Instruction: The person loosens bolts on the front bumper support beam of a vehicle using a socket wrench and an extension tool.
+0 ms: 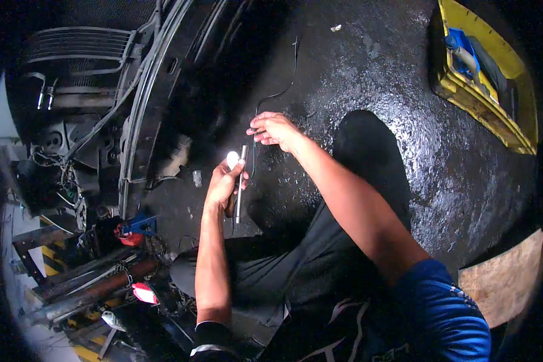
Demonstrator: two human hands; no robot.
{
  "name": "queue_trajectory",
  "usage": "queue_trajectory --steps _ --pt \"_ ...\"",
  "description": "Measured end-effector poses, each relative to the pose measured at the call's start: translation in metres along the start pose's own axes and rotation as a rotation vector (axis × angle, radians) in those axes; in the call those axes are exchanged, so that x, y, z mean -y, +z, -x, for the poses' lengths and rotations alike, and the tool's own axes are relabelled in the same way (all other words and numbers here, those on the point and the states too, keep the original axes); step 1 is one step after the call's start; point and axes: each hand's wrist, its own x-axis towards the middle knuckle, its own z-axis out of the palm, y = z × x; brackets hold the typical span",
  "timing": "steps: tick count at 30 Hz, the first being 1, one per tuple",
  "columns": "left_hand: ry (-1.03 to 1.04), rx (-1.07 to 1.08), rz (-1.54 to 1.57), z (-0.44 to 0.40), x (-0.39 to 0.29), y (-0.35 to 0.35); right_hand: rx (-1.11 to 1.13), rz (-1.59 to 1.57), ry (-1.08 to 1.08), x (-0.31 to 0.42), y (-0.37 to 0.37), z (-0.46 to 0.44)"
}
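Evidently, a slim metal rod [240, 194] is clamped between the thumb and fingers of the left hand [222, 183], with both ends left protruding from the grip. A lit white lamp [233, 159], its outline washed out by glare, is held beside the rod's upper end. Beyond that end, the right hand's [276, 131] fingers are curled near a black cable [294, 66]; whether it is pinched cannot be told.
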Motion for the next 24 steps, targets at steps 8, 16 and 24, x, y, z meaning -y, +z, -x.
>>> queue_trajectory --steps 8,16,24 --pt "0.008 -0.004 0.003 0.002 0.0 -0.003 -0.022 -0.009 -0.016 -0.007 0.003 -0.01" --pt "-0.005 0.01 -0.024 -0.004 0.002 -0.002 -0.019 0.012 -0.018 -0.009 -0.001 -0.012" --pt "0.015 0.028 0.01 -0.005 0.01 -0.006 -0.013 -0.016 -0.016 -0.016 0.001 -0.014"
